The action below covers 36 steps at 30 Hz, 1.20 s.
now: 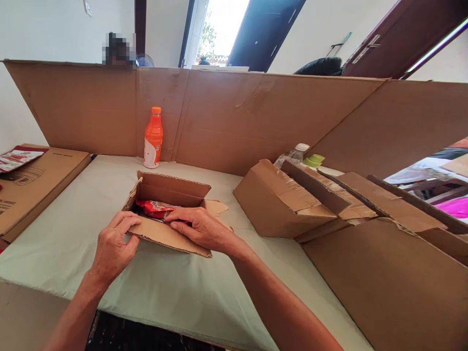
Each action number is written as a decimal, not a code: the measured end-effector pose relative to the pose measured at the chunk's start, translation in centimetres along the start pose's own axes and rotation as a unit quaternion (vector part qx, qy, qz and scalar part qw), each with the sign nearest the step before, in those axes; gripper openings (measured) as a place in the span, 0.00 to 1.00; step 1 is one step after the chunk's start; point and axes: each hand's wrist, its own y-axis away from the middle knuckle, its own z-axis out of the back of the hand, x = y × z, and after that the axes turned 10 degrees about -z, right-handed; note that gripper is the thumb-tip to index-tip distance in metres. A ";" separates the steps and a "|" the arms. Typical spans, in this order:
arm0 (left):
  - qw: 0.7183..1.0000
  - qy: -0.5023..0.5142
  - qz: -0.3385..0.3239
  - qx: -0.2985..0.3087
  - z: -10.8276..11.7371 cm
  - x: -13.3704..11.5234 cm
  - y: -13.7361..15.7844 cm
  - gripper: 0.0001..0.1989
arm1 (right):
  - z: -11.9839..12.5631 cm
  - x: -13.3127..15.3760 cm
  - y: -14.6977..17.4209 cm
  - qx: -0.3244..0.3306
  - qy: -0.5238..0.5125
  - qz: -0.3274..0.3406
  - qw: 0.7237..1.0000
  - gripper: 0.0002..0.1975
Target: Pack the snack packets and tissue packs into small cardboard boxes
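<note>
Head, right hand angled; fingers in box

We can read no word or number with certainty. On the red packet we see pale printed characters, partly covered and too small to make out. The orange bottle bears a white label with a small square code. On the flat carton we find dark print and a line drawing, likewise illegible to us.

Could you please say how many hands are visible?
2: left hand on the small box, right hand on the red packet inside. Others may be hidden behind the cardboard screen.
</note>
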 end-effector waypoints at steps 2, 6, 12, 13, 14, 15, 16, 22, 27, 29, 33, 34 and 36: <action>1.000 0.000 0.002 -0.001 0.0 0.0 0.1 0.14 | 0.2 0.2 0.5 0.010 0.028 -0.001 1.000 0.14; 1.000 0.000 0.000 0.001 0.1 -0.1 0.1 0.14 | 0.1 0.5 1.6 -0.008 0.056 0.005 0.998 0.14; 1.000 0.002 0.002 0.008 0.4 -0.4 0.2 0.15 | -0.8 -0.3 2.9 -0.064 0.041 0.014 0.997 0.15; 1.000 0.002 0.003 0.008 0.4 -0.5 0.2 0.15 | -1.0 -0.4 3.0 -0.074 0.036 0.014 0.997 0.16; 1.000 0.003 0.004 0.008 0.3 -0.5 0.2 0.15 | -1.0 -0.6 3.1 -0.082 0.030 0.015 0.996 0.16; 1.000 0.003 0.005 0.007 0.3 -0.5 0.2 0.15 | -1.1 -0.7 3.1 -0.086 0.023 0.017 0.996 0.16; 1.000 0.004 0.005 0.007 0.3 -0.4 0.2 0.15 | -1.1 -0.8 3.1 -0.087 0.015 0.018 0.996 0.16; 1.000 0.006 0.010 0.004 0.0 -0.2 0.2 0.15 | -1.5 -1.7 2.8 -0.096 -0.023 0.010 0.995 0.14; 1.000 0.008 0.011 0.005 0.0 -0.1 0.1 0.15 | -1.9 -2.1 2.9 -0.120 -0.038 0.012 0.992 0.14; 1.000 0.008 0.009 0.005 0.0 -0.1 0.1 0.15 | -2.0 -2.2 2.9 -0.121 -0.040 0.017 0.992 0.14; 1.000 0.010 0.009 0.003 -0.1 0.1 0.1 0.15 | -2.2 -2.6 3.1 -0.160 -0.023 0.025 0.986 0.14; 1.000 0.011 0.008 0.003 -0.1 0.1 0.1 0.16 | -2.3 -2.7 3.1 -0.174 -0.014 0.031 0.984 0.14; 1.000 0.012 0.008 0.003 -0.2 0.2 0.0 0.16 | -2.2 -3.0 3.2 -0.198 0.005 0.046 0.979 0.13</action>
